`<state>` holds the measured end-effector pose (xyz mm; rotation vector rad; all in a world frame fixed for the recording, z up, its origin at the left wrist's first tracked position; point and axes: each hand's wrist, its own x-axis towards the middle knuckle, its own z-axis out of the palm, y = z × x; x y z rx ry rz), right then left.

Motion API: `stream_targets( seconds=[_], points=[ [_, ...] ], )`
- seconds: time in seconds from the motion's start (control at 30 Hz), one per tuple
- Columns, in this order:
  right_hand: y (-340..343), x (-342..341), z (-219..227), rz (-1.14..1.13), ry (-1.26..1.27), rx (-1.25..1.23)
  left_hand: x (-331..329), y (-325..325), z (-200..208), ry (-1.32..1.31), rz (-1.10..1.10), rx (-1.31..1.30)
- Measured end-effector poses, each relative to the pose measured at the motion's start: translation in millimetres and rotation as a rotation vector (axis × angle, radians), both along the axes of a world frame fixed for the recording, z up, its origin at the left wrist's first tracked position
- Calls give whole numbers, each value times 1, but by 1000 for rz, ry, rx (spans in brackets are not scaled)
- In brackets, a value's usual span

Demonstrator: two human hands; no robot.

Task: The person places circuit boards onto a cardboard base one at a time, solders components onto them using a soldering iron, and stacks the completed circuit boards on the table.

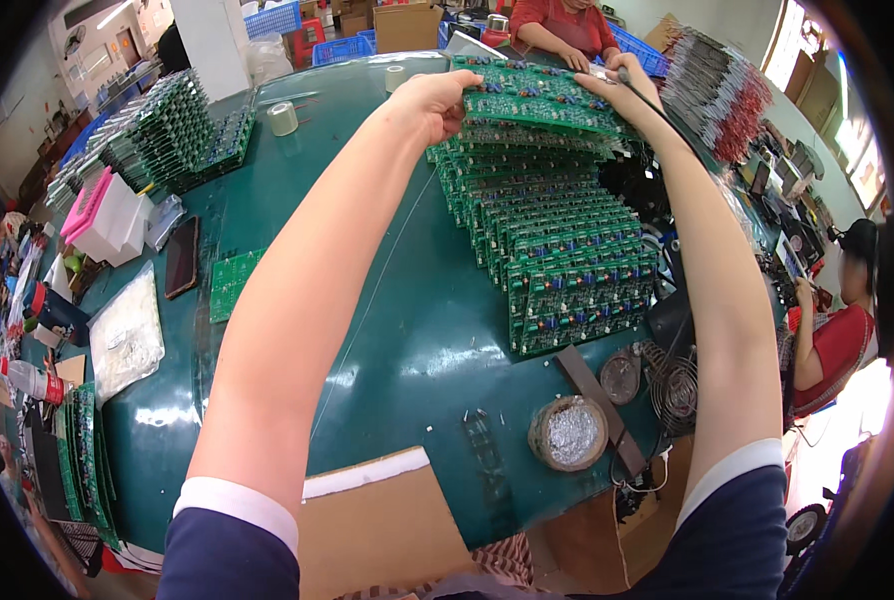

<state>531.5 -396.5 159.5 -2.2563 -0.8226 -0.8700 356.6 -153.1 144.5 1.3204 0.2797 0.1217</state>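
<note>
At the far side of the table my left hand (435,102) is closed on the left end of a green circuit board panel (532,82), thumb on top. My right hand (619,98) is at the panel's right end, fingers closed at its edge. A black-corded tool, apparently a soldering iron (624,75), is also in that hand; its tip is hidden. The cord (672,120) runs back along my right forearm. Below the panel, a long leaning row of similar boards (577,290) reaches toward me, its components showing.
A round tub of silvery bits (569,434), a dark bar (602,410) and a coiled metal stand (675,388) are at the near right. More stacked boards (167,125), a phone (181,257) and a plastic bag (127,335) lie left. Co-workers sit across (567,25) and right (835,335).
</note>
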Motion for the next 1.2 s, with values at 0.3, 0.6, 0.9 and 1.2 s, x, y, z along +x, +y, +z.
stream_targets(
  seconds=[0.3, 0.6, 0.9, 1.2],
  points=[
    [22, 22, -32, -60, 227, 14, 24, 1, -23, 99, 288, 392],
    [13, 26, -31, -188, 487, -27, 23, 4, -45, 208, 403, 596],
    [-7, 22, -50, 92, 635, 32, 15, 5, -40, 430, 12, 301],
    [4, 2, -50, 228, 765, 266, 0, -6, -32, 203, 40, 90]
  ],
)
